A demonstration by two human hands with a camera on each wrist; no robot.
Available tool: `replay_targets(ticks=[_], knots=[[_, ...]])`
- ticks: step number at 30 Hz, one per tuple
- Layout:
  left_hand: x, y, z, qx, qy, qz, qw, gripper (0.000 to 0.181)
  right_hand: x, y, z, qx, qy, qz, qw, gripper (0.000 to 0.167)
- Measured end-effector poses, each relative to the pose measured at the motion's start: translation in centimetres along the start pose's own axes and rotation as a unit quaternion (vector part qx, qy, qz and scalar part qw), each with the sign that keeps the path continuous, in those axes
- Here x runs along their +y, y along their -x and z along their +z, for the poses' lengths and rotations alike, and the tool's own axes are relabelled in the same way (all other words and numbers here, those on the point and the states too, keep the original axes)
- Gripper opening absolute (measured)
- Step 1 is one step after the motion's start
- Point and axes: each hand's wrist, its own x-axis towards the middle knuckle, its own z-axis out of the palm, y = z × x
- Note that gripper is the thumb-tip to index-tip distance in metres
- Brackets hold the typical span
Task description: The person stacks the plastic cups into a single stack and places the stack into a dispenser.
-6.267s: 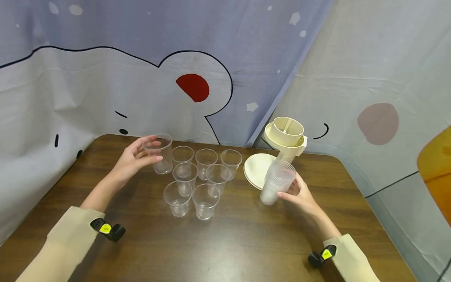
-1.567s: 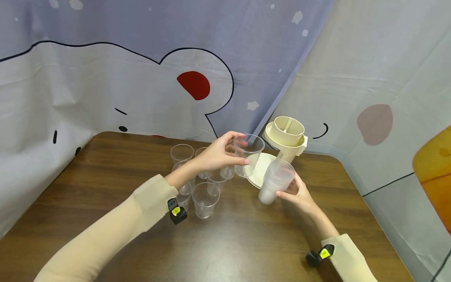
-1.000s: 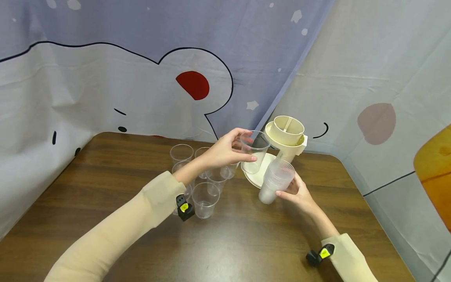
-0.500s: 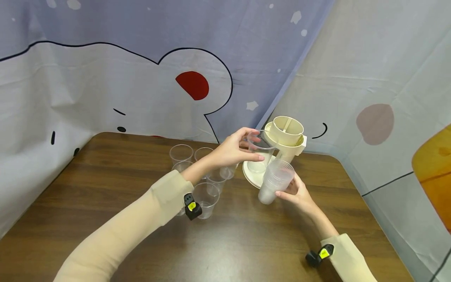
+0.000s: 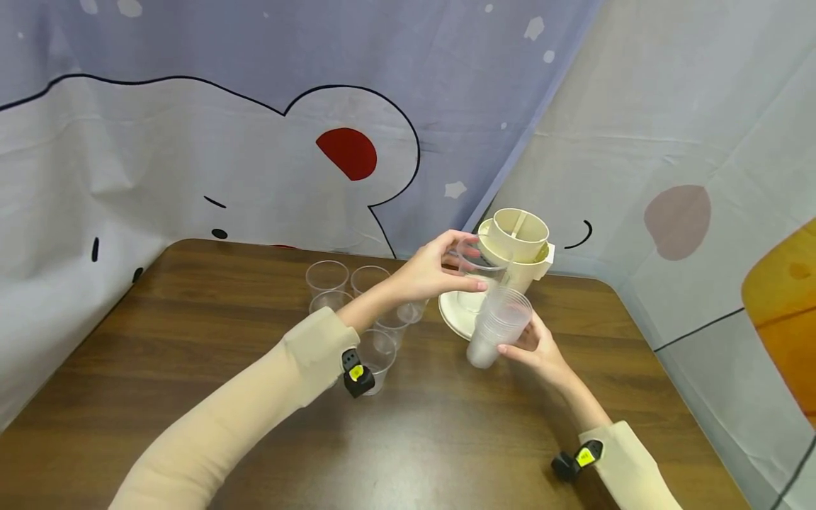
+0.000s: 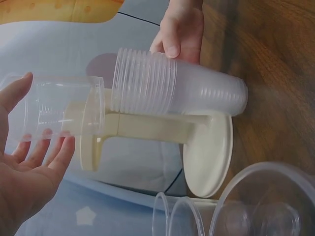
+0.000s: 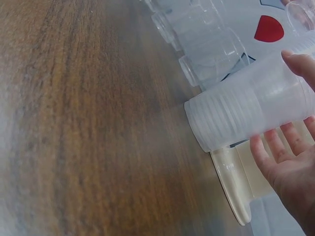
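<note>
My left hand [image 5: 433, 273] grips one clear plastic cup [image 5: 483, 261] with thumb and fingers around its side, mouth up. In the left wrist view, that cup's lower end [image 6: 99, 110] is just above the rims of a stack of nested cups [image 6: 147, 83]; whether they touch I cannot tell. My right hand [image 5: 538, 347] holds this stack by the side, slightly tilted, its bottom at or near the table. Several single clear cups [image 5: 327, 275] stand upright in the middle, some partly hidden by my left forearm.
Behind the stack stands a cream plastic appliance [image 5: 519, 248] with a round cup-like top and a flat round base [image 5: 454, 319]. The brown wooden table [image 5: 440, 439] ends at a printed curtain [image 5: 255, 163] at the back and right.
My left hand has carried its cup from the far left across the other cups to the stack, edging further right in the last second. My right hand and the stack have stayed nearly still.
</note>
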Motion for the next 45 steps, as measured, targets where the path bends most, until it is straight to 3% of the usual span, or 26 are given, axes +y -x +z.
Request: replay_targets(ticks=[16, 27, 45], knots=[[0.2, -1.1, 1.3, -0.02, 0.006, 0.01, 0.9997, 0.068, -0.3, 0.3, 0.3, -0.007, -0.016, -0.004, 0.9999, 0.079], [0.1, -1.6, 2.3, -0.013, 0.002, 0.01, 0.9999, 0.069, 0.1, 0.0, 0.4, -0.011, -0.023, 0.009, 0.9996, 0.083], [-0.2, -2.1, 3.5, 0.008, 0.012, 0.013, 0.9998, 0.068, 0.1, 0.1, 0.5, -0.016, -0.025, -0.004, 0.9996, 0.082]])
